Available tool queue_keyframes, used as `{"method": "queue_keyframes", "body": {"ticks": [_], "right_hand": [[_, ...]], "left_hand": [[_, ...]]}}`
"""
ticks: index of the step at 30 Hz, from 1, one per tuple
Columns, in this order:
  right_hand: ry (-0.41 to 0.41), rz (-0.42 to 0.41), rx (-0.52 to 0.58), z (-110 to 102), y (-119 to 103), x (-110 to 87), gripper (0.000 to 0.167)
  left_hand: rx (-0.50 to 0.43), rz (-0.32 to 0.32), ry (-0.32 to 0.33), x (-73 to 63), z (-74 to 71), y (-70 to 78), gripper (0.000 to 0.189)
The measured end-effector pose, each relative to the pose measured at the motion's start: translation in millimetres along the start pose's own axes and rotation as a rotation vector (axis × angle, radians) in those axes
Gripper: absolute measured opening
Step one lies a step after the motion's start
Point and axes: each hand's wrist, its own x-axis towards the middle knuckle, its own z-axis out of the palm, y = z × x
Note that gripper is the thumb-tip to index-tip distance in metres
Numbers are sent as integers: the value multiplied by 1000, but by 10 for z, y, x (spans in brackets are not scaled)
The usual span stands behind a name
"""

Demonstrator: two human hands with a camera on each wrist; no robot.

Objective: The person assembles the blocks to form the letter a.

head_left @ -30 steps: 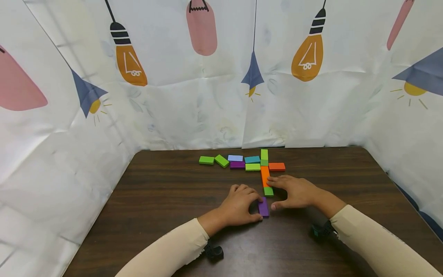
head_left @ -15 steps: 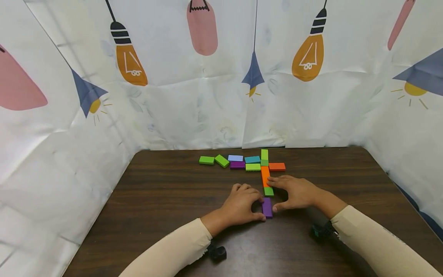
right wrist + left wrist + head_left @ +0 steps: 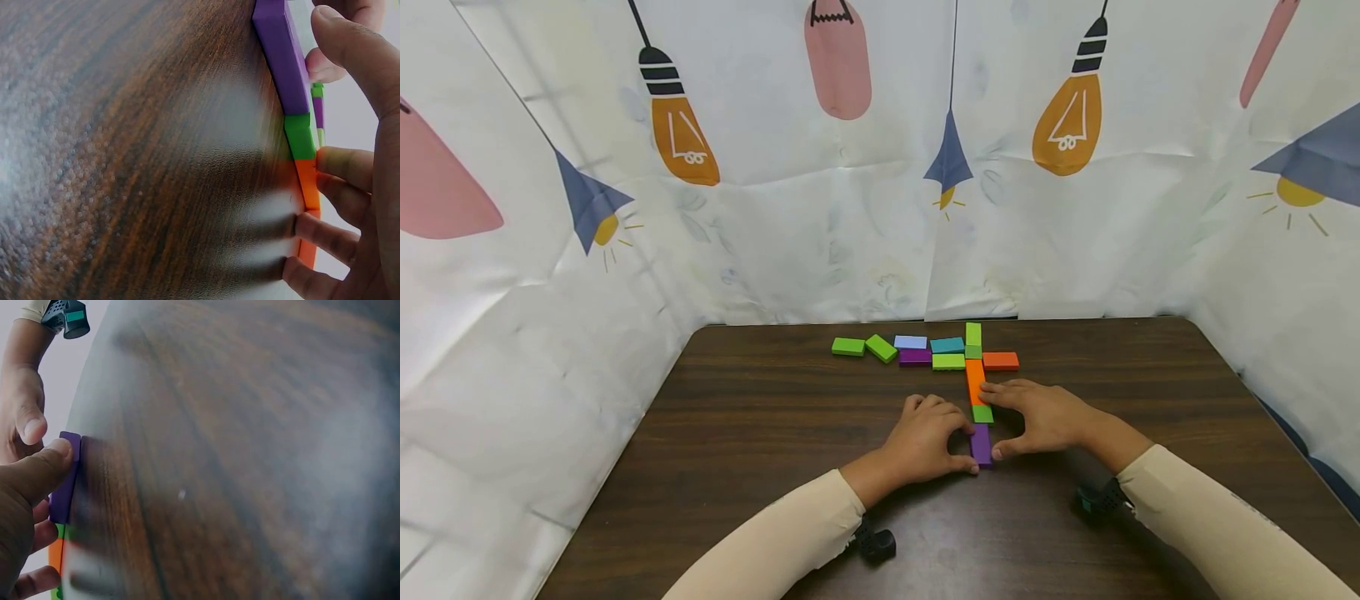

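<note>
A purple block (image 3: 981, 446) lies lengthwise at the near end of a column of blocks on the table. My left hand (image 3: 925, 442) pinches it, thumb at its near end and fingers along its left side. At the purple block's far end sits a green block (image 3: 982, 414), its end right against the purple one in the right wrist view. Beyond that is an orange block (image 3: 974, 379). My right hand (image 3: 1045, 417) rests its outstretched fingertips at the right side of the orange block, and its thumb (image 3: 337, 31) is held close beside the purple block.
A red-orange block (image 3: 1000, 362) juts right from the column, below an upright light-green block (image 3: 973, 333). To the left, teal (image 3: 947, 345), lime (image 3: 948, 362), lavender (image 3: 910, 342) and dark purple (image 3: 914, 357) blocks adjoin. Farther left lie two green blocks (image 3: 848, 347). A patterned cloth hangs behind the table.
My left hand has slid the purple block right, then slightly away from me, so it now meets the green block. The right hand has stayed almost still.
</note>
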Motion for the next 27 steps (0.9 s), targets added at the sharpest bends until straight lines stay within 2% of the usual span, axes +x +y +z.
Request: {"method": "queue_keyframes", "body": {"ticks": [27], "right_hand": [[48, -25, -3, 6, -20, -25, 95]], "left_hand": [[23, -2, 13, 57, 32, 47, 54]]}}
